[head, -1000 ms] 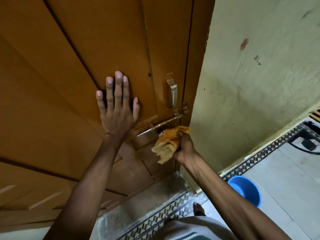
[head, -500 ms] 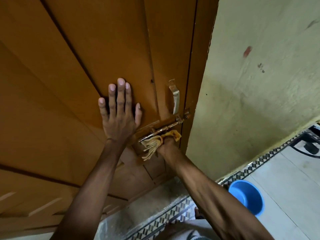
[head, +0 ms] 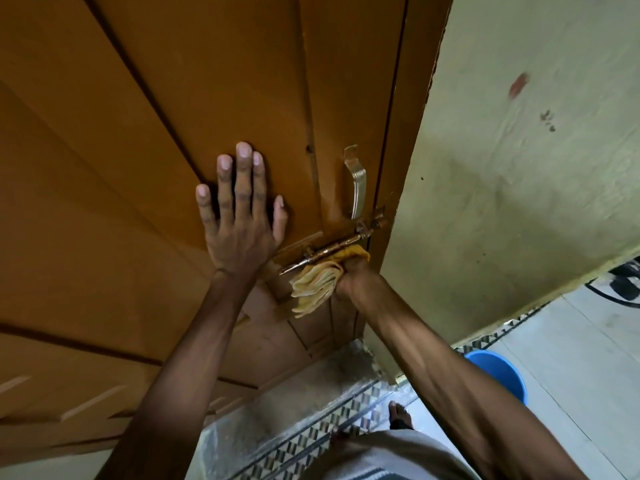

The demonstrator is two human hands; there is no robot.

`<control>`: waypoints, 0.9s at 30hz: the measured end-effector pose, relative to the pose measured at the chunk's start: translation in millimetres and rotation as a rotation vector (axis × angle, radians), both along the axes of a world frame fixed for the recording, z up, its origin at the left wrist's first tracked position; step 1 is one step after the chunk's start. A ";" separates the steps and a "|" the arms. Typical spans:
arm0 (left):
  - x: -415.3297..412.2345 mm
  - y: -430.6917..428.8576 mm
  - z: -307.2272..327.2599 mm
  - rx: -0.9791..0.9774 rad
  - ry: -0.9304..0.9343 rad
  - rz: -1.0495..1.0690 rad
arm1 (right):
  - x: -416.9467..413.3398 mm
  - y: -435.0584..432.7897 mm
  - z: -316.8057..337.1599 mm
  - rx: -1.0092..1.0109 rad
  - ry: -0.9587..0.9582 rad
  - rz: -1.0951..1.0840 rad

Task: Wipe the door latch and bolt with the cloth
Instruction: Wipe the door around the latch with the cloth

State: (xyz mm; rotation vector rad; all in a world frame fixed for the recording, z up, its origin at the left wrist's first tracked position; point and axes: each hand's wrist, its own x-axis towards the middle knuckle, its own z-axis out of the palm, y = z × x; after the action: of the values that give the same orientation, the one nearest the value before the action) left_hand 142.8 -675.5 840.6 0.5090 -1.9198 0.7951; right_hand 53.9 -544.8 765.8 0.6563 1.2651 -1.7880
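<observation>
- Head view: the left hand [head: 239, 220] is lying flat on the brown door [head: 145, 140], its fingers [head: 242, 174] spread wide and holding nothing, just left of the bolt [head: 329, 249].
- The right hand [head: 349, 277] is gripping a bunched yellow cloth [head: 320, 282], its fingers closed around it, and is pressing the cloth up against the underside of the bolt.
- The bolt is running slantwise toward the latch [head: 375, 220] at the door's right edge, below a metal handle [head: 358, 183].
- A pale green wall [head: 519, 168] is standing to the right.
- A blue bucket [head: 502, 374] is sitting on the tiled floor [head: 571, 375], partly hidden behind the right forearm.
</observation>
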 end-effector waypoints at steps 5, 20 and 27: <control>0.6 1.0 0.3 -0.005 -0.001 -0.001 | 6.5 16.0 -65.7 0.143 0.205 0.163; 0.0 0.2 0.9 -0.013 -0.007 0.029 | 20.4 44.8 40.1 -0.056 0.021 -0.031; -0.6 1.2 1.2 -0.008 0.004 0.041 | 14.7 70.2 25.4 0.529 1.152 -0.080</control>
State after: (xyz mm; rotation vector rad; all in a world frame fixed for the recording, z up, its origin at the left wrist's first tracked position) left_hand 142.2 -674.3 841.8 0.5462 -1.9073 0.8276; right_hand 68.6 -474.6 791.2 -0.1648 2.5415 -1.9344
